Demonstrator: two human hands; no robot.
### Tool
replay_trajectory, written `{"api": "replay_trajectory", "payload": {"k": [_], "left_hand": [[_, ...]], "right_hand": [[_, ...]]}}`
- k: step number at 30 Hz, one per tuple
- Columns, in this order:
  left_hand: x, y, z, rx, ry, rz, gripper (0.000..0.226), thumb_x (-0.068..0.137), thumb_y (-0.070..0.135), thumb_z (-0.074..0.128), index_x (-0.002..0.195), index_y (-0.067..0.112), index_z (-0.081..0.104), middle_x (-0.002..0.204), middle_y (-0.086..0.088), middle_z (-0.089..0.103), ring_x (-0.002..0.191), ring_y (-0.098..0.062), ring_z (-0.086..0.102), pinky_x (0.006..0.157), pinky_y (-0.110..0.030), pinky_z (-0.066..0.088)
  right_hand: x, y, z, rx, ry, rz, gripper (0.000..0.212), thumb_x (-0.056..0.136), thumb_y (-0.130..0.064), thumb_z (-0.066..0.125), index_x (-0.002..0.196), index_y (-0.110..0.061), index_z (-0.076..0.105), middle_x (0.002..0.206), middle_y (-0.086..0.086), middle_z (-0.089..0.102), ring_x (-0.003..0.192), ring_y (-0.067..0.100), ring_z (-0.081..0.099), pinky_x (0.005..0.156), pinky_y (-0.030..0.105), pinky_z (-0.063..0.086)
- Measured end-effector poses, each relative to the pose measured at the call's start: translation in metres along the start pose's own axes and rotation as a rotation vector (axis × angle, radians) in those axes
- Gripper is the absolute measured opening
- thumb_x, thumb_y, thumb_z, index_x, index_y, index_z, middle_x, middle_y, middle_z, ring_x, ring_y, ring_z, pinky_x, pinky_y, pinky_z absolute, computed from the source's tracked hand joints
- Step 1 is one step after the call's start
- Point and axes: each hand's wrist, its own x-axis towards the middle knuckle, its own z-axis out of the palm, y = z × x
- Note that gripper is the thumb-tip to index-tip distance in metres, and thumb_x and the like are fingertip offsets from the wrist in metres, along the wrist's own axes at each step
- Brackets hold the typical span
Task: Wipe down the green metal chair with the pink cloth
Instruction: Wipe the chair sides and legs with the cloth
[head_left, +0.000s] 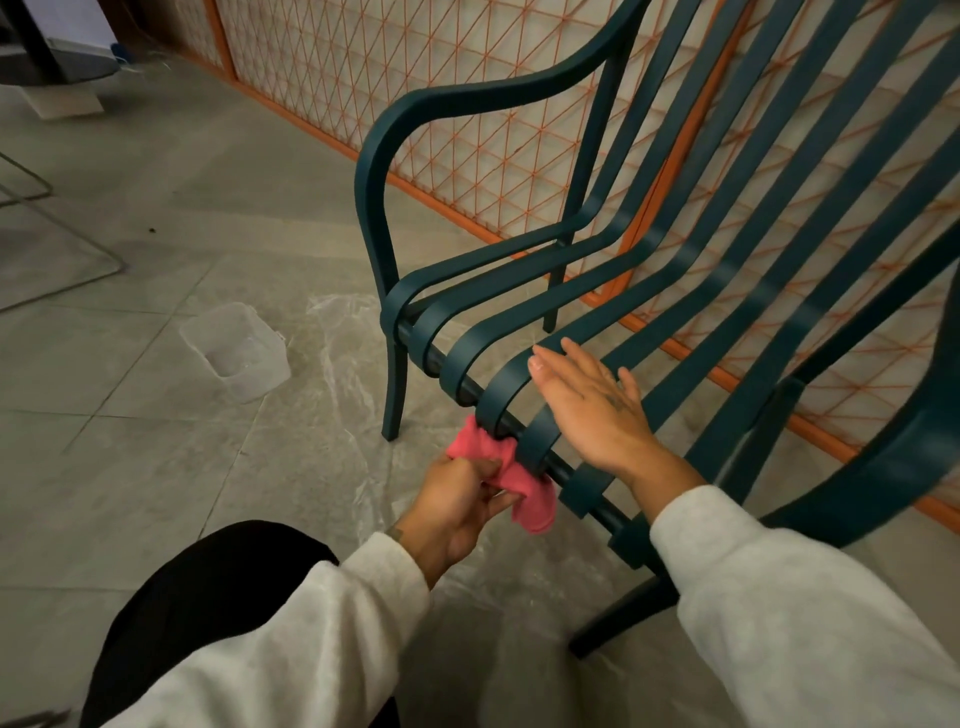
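Observation:
The dark green metal chair (597, 260) with curved slats fills the middle and right of the head view. My left hand (457, 504) grips the bunched pink cloth (498, 467) against the curled front ends of the seat slats, at the front crossbar. My right hand (592, 410) lies flat with straight fingers on the seat slats just above the cloth. Both arms wear pale sleeves.
A clear plastic tub (236, 351) stands on the tiled floor left of the chair. Thin plastic sheeting (337, 415) covers the floor beneath the chair. An orange lattice screen (415, 78) runs behind it. My dark-clad knee (208, 597) is at lower left.

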Motion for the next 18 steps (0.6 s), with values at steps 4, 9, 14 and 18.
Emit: {"api": "replay_trajectory", "payload": {"k": [4, 9, 14, 18], "left_hand": [[-0.010, 0.001, -0.001, -0.010, 0.003, 0.031, 0.034, 0.094, -0.010, 0.044, 0.111, 0.016, 0.059, 0.106, -0.016, 0.070, 0.099, -0.032, 0.067, 0.079, -0.042, 0.059], [-0.003, -0.010, -0.003, -0.023, 0.022, -0.011, 0.037, 0.095, -0.010, 0.042, 0.122, 0.011, 0.057, 0.109, -0.016, 0.071, 0.090, -0.028, 0.071, 0.070, -0.040, 0.062], [0.011, -0.022, 0.003, 0.012, -0.007, -0.123, 0.039, 0.097, -0.006, 0.042, 0.134, 0.004, 0.051, 0.119, -0.023, 0.068, 0.095, -0.030, 0.071, 0.072, -0.040, 0.062], [0.003, -0.040, 0.008, 0.044, -0.111, -0.189, 0.040, 0.095, -0.007, 0.042, 0.132, 0.004, 0.053, 0.106, -0.019, 0.073, 0.088, -0.027, 0.075, 0.068, -0.035, 0.060]], "right_hand": [[-0.001, 0.004, -0.012, 0.326, 0.077, 0.021, 0.048, 0.100, -0.058, 0.026, 0.143, -0.042, 0.040, 0.156, -0.013, 0.030, 0.146, 0.010, 0.020, 0.121, 0.047, 0.006], [-0.014, 0.017, 0.013, -0.066, 0.248, 0.174, 0.050, 0.101, -0.053, 0.018, 0.146, -0.038, 0.032, 0.162, -0.005, 0.017, 0.150, 0.018, 0.007, 0.119, 0.047, -0.009], [-0.013, 0.018, 0.012, -0.139, 0.152, 0.171, 0.056, 0.099, -0.058, 0.015, 0.151, -0.040, 0.019, 0.164, -0.004, 0.002, 0.151, 0.018, 0.000, 0.118, 0.049, -0.013], [-0.016, 0.017, 0.009, -0.129, 0.132, 0.155, 0.054, 0.099, -0.057, 0.015, 0.151, -0.041, 0.019, 0.164, -0.005, 0.001, 0.151, 0.017, -0.002, 0.118, 0.049, -0.013]]}}
